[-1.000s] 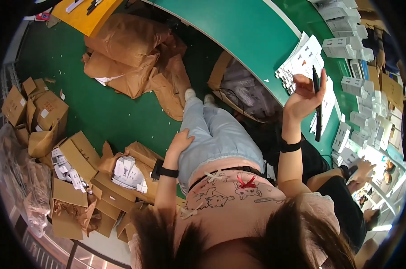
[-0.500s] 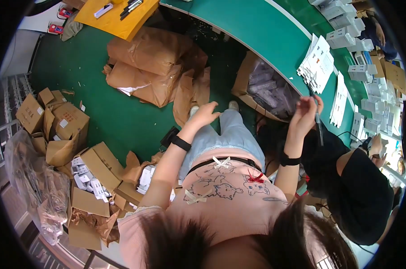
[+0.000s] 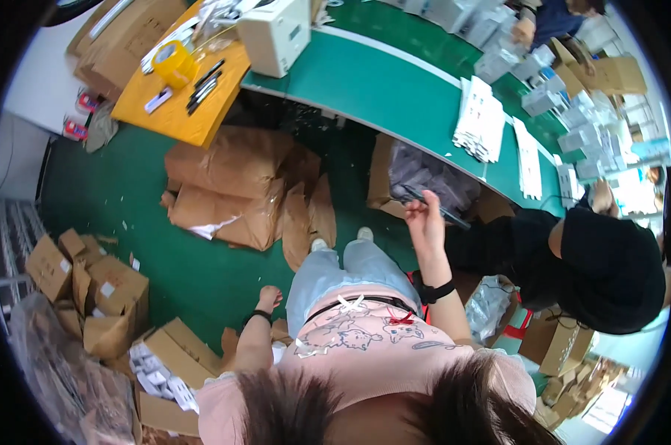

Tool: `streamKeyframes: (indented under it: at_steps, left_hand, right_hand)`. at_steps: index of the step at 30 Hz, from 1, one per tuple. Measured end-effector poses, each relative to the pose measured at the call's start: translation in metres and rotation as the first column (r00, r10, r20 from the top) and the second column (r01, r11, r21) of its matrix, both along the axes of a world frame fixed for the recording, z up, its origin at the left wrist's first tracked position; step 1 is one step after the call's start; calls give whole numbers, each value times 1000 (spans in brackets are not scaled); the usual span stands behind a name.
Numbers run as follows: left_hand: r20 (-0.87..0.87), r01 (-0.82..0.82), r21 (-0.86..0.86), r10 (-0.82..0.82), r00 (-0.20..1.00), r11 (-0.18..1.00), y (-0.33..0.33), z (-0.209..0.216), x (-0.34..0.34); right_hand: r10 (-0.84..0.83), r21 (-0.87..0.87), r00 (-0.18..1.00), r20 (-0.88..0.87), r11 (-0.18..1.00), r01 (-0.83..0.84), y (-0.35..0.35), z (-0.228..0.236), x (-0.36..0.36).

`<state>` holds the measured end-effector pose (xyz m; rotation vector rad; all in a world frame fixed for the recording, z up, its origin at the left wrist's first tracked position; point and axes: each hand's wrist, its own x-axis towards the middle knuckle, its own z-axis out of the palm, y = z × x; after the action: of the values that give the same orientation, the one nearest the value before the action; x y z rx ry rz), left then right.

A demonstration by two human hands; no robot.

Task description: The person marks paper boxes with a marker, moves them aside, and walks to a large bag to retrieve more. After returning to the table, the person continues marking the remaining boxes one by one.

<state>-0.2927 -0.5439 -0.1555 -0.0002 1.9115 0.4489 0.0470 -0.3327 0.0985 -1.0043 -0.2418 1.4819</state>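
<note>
My right hand (image 3: 426,222) is raised in front of my right side, its fingers closed around a dark pen (image 3: 454,217). The pen slants down to the right, beyond my fingers. My left hand (image 3: 270,298) hangs low beside my left thigh, over the green floor. Its fingers are curled in and nothing shows in them. Past my right hand, under the green table (image 3: 365,81), stands an open carton (image 3: 380,167) holding greyish plastic packaging (image 3: 432,178). On that table lie a stack of white printed sheets (image 3: 480,122) and another white stack (image 3: 528,159).
Brown paper-wrapped bundles (image 3: 224,174) lie on the floor ahead. A yellow table (image 3: 202,122) holds pens, yellow tape (image 3: 174,64) and a white machine (image 3: 276,37). Open cartons (image 3: 117,285) crowd the left. A person in black (image 3: 610,271) is close on my right; another works across the table.
My view has tilted up and more of the tables shows. My left hand has dropped from before my legs to my left side. The pen is still in my right hand, now turned more level.
</note>
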Motion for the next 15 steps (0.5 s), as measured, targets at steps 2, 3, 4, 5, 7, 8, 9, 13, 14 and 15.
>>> streamKeyframes:
  at_steps: [2,3,4,5,7,8,9,13,14,15]
  left_hand:
    - [140,55,85,-67,988,995,8,1,5]
    - [208,100,169,-135,969,980,15,-3,6]
    - [168,183,208,-220,961,961,19,-18,6]
    - [-120,388,217,-370,921,896,23,-36,14]
    - [29,71,416,-92,995,906,66,-12,44]
    - [-153,456,331,-430,890,826,78,-7,41]
    - [-116,362,384,-344,932,849,95,10,54]
    - [-22,185,519,-203,979,834,105,26,58]
    - [8,148,566,-184,983,811,104,28,61]
    - [-27,94,551,-95,995,829,78,7,46]
  right_hand:
    - [55,23,998,9,998,-55,3,-2,3]
    - [74,76,997,29,994,-76,4,-2,5]
    - [108,126,993,46,986,-113,8,-1,1]
    - [183,113,983,29,976,-186,15,0,-10]
    - [150,56,985,85,986,-156,21,-2,-12]
    - [139,29,984,108,989,-143,22,-1,-17]
    - [159,17,981,110,987,-162,25,2,-18]
    - [118,-51,986,120,992,-112,32,4,-15]
    - [136,-45,985,108,990,-132,34,-1,-11]
    - [195,-32,978,75,981,-193,38,-2,-18]
